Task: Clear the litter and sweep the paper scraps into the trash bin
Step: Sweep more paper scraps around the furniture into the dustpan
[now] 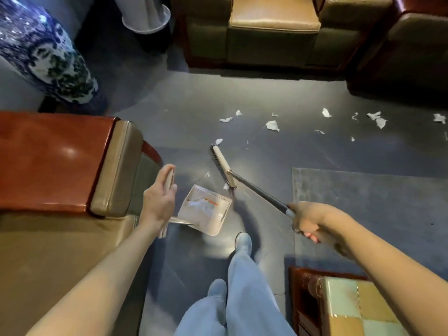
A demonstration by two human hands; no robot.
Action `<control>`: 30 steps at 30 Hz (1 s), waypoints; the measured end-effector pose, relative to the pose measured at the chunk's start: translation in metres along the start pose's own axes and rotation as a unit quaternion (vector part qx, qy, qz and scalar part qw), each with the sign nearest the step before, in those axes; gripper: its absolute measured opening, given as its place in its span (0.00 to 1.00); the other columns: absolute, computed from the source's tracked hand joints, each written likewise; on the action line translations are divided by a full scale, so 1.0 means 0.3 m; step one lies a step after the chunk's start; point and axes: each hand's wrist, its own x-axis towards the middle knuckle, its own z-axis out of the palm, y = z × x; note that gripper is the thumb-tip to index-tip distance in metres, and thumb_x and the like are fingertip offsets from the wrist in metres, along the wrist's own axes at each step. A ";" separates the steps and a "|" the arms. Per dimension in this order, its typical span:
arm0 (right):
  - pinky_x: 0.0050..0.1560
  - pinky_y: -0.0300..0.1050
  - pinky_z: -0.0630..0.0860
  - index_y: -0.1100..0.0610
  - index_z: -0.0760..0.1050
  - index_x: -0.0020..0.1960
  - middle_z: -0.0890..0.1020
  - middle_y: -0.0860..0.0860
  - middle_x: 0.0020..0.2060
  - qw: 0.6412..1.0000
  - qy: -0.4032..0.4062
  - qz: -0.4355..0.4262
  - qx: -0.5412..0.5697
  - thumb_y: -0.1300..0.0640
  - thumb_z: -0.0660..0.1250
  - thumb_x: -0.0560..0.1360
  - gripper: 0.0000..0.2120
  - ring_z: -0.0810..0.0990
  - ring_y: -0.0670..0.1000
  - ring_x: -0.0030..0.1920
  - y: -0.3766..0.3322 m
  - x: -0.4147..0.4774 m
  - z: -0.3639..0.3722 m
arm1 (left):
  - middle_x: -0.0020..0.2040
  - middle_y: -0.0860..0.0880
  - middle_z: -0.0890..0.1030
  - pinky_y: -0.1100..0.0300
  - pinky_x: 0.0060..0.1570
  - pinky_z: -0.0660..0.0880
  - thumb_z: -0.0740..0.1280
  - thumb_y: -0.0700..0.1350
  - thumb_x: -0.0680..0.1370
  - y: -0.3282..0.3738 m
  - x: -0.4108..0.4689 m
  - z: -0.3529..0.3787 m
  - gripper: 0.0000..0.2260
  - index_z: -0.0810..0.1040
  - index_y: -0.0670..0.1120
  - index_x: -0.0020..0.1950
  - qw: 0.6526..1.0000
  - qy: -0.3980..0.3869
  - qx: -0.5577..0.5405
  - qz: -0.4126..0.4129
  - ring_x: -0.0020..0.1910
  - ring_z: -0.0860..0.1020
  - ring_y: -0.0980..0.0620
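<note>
text: none legible | labels: none | numbers: none

The room is dim, with a cool, bluish cast over the floor (242,105). A soft bright patch of glare lies on the floor at about 6 o'clock of centre, beside the shoe (243,241), and a small highlight shines on the red wood armrest (55,156) at 9 o'clock. Dark shadow fills the gap under the sofa (274,32) at 12 o'clock. The wide lens bends straight edges toward the corners. The blue-and-white vase (41,52) at 10 o'clock is smeared, and the right hand (312,221) is motion-blurred.
</note>
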 end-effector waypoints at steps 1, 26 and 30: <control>0.19 0.37 0.70 0.54 0.54 0.77 0.75 0.57 0.34 1.000 -0.002 -0.007 -0.005 0.71 0.57 0.75 0.33 0.72 0.49 0.24 -0.030 0.037 -0.035 | 0.53 0.50 0.77 0.54 0.52 0.73 0.63 0.40 0.80 0.004 0.025 -0.007 0.19 0.71 0.54 0.69 1.000 0.017 0.005 -0.017 0.48 0.76 0.46; 0.40 0.49 0.80 0.53 0.48 0.79 0.76 0.61 0.60 0.982 0.010 -0.022 -0.189 0.75 0.62 0.69 0.44 0.82 0.58 0.47 -0.114 0.053 -0.258 | 0.64 0.56 0.74 0.83 0.49 0.64 0.64 0.39 0.80 0.054 0.287 -0.061 0.19 0.72 0.57 0.67 0.999 -0.024 -0.011 -0.038 0.60 0.72 0.58; 0.44 0.45 0.80 0.51 0.46 0.79 0.74 0.58 0.64 0.990 0.031 0.015 -0.134 0.73 0.63 0.72 0.44 0.79 0.56 0.54 -0.071 0.042 -0.212 | 0.66 0.56 0.72 0.81 0.54 0.62 0.64 0.38 0.80 0.054 0.294 -0.055 0.20 0.71 0.52 0.71 0.998 -0.062 0.013 0.006 0.62 0.69 0.58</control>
